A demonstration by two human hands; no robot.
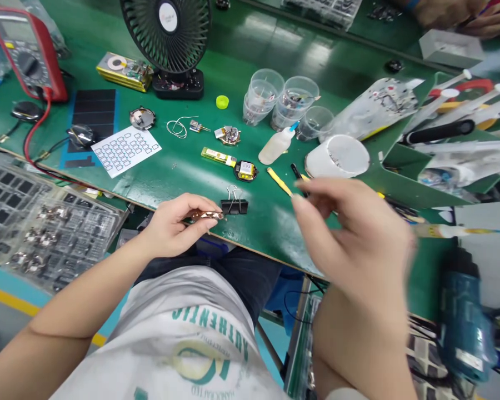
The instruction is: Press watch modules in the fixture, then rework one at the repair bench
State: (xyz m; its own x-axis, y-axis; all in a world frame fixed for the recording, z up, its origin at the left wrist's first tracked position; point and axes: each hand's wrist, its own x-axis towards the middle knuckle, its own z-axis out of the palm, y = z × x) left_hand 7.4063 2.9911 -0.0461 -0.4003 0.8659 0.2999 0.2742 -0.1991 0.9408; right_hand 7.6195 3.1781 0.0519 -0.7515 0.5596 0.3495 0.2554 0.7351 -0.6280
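My left hand (183,223) is closed at the bench's front edge, pinching a rose-gold watch case (210,215) edge-on between thumb and fingers. A black binder clip (234,206) stands just right of its fingertips. Over the bench, my right hand (350,228) is blurred by motion, its fingers curled; whether anything is between them cannot be made out. Beside its thumb tip lies a yellow-handled tool (278,180), and a black tool (295,172) is partly behind the fingers. An opened watch with a battery (245,170) and a yellow strip (218,156) lie beyond the clip.
A black fan (178,84), a red multimeter (52,72) and a printed label sheet (126,150) are at the left. Plastic cups (264,91), a dropper bottle (277,145) and a white tub (337,158) stand behind. A heat gun (464,316) is at right. Another person's hand (445,12) shows far right.
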